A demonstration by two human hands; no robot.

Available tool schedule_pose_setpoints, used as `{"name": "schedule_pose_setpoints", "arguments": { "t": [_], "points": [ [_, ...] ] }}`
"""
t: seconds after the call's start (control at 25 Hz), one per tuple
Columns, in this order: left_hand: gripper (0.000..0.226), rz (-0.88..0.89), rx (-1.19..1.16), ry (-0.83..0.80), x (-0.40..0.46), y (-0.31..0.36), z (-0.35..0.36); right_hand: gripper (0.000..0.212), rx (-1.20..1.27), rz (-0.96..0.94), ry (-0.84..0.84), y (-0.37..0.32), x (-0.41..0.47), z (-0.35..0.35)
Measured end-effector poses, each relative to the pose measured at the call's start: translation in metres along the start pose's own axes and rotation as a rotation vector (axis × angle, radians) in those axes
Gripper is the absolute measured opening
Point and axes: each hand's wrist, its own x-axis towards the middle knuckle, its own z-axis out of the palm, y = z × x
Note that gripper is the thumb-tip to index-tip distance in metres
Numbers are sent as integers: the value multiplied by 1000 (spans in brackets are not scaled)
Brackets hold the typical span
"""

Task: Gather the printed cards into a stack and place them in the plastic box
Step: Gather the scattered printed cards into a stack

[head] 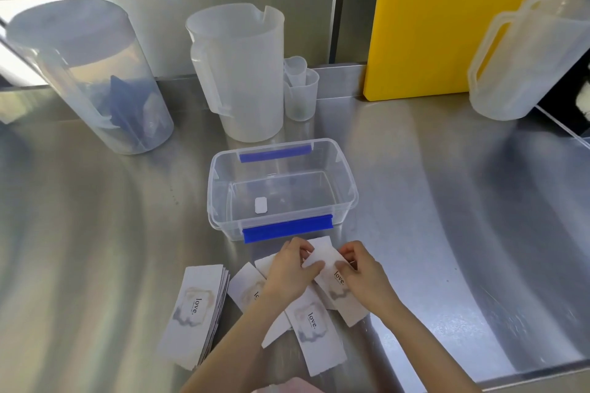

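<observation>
1. While both hands met at lower centre, the left hand (292, 268) and right hand (362, 271) pinched one printed card (321, 257), fingers clamped on its edges.
2. Loose cards (314, 325) lay fanned beneath the wrists on the steel counter (447, 201).
3. A neat stack (194, 313) sat at lower left.
4. The plastic box (282, 188), lid off, stood mid-frame just above the hands.
</observation>
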Motion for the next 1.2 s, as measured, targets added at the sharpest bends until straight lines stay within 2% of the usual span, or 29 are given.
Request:
{"name": "schedule_pose_setpoints", "arguments": {
  "t": [0.12,0.28,0.48,0.56,0.72,0.92,1.0,1.12,1.2],
  "points": [
    [16,-73,-331,-28,-11,3,-12,9,180,37,5,-12,-6,-1],
    [15,-140,-608,-84,-31,0,-14,13,290,51,9,-24,-17,2],
    [16,-155,-720,-1,-53,-8,-7,5,319,35,-35,-23,-32,9],
    [14,-186,-725,48,-61,-13,-8,10,308,15,-32,-17,-36,11],
    [15,-169,-719,150,-74,-28,-16,9,70,-12,9,0,-46,17],
    [14,-200,-649,285,-86,-39,-26,48,-386,-36,-58,10,-53,40],
    [14,-221,-672,319,-90,-41,-28,56,-545,-64,-40,10,-54,49],
    [17,-253,-683,341,-94,-44,-30,60,-593,-49,-26,10,-52,54],
    [18,-264,-681,358,-95,-45,-31,56,-485,-7,-50,9,-52,51]
  ]
}}
